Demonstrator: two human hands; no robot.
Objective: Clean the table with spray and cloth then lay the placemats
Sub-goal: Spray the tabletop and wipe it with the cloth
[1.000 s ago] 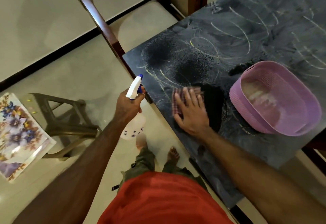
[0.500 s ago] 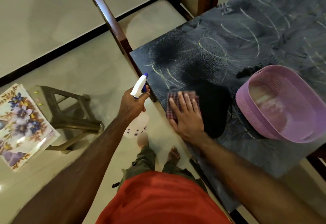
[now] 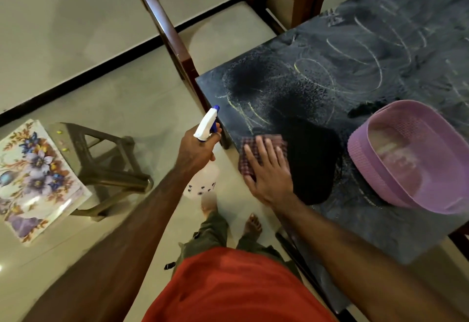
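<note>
Dark chalk-marked stone table (image 3: 355,73): right hand (image 3: 269,172), fingers spread flat, presses checked maroon cloth (image 3: 264,144); left hand (image 3: 195,151) grips white-and-blue plastic spray bottle (image 3: 205,123).

no readable text, labels or numbers, chalk scribbles only
</note>
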